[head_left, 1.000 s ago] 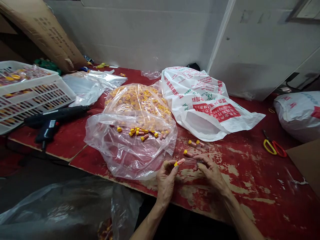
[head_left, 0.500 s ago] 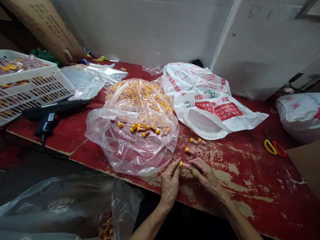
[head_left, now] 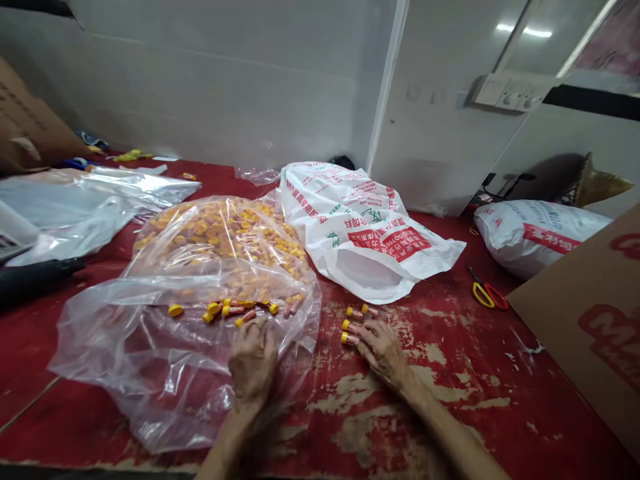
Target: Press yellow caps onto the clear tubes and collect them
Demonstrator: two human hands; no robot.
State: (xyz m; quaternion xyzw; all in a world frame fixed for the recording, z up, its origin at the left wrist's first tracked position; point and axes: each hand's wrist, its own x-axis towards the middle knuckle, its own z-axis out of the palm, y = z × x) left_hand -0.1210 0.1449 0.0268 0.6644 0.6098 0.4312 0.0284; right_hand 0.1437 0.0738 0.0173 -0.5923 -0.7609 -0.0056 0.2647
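My left hand [head_left: 253, 363] reaches palm-down over the clear plastic bag [head_left: 170, 373]. Its slightly blurred fingers are apart, the tips close to a small clear tube with a yellow cap [head_left: 245, 319]; contact is unclear. On the bag's mouth lie several similar tubes [head_left: 215, 309], with a large heap of them [head_left: 220, 233] inside. My right hand [head_left: 384, 350] rests on the worn table, its fingers closed over the end of a yellow-capped tube [head_left: 350, 339]. Beside and beyond it lie more capped tubes [head_left: 355, 313], in a loose group.
A white printed sack [head_left: 360, 220] lies behind the tubes. At the right are scissors [head_left: 487, 295], a cardboard box [head_left: 590, 320] and a full white sack [head_left: 530, 233]. A black heat gun [head_left: 40, 277] and clear plastic sheets [head_left: 70, 207] lie left on the red table [head_left: 450, 400].
Both hands held one tube together before. Now they are apart: the left has moved to the tubes on the bag, the right has brought its tube to the group. The view has turned right.
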